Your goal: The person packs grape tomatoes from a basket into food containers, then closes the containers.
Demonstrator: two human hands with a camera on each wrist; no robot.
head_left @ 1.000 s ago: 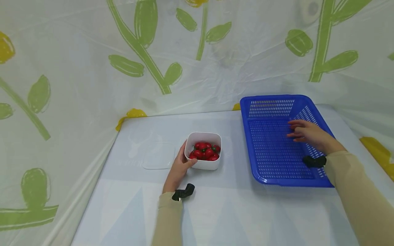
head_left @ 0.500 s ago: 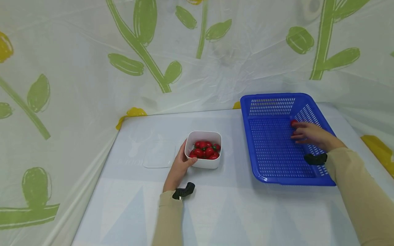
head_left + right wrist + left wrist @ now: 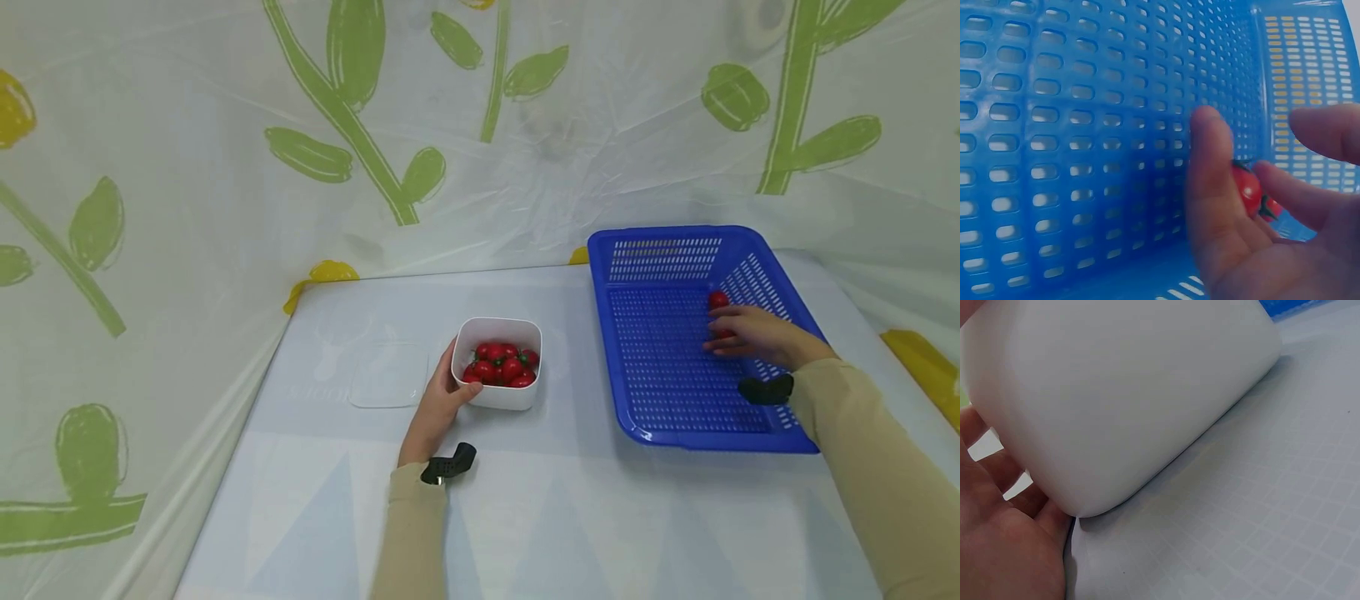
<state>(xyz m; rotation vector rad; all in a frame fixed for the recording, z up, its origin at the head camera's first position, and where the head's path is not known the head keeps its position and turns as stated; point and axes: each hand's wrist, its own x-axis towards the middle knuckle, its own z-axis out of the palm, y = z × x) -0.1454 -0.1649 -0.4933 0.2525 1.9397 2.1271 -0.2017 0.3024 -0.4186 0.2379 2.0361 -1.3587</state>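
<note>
My left hand (image 3: 438,404) grips a white square plastic container (image 3: 504,397) at its left front corner, thumb over the rim and fingers along the side. Inside are several cherry tomatoes (image 3: 498,364). The left wrist view shows the container's wall (image 3: 1122,394) with the left hand (image 3: 1010,531) against it. My right hand (image 3: 757,333) is inside a blue plastic basket (image 3: 626,367), fingers spread loosely. Beyond the fingers lies a cherry tomato (image 3: 718,299); another shows partly between them. In the right wrist view, a tomato (image 3: 1247,190) sits behind the right hand's (image 3: 1272,250) fingers, apparently not pinched.
A clear flat lid (image 3: 386,375) lies on the white table (image 3: 525,500) left of the container. A plastic sheet (image 3: 195,167) with plant prints hangs behind the table. The basket stands at the table's right, its perforated wall (image 3: 1104,125) close to the right hand.
Cherry tomatoes that were hidden at the right hand have come into sight in the basket. The right hand has drawn slightly toward me. The left hand keeps its grip on the container.
</note>
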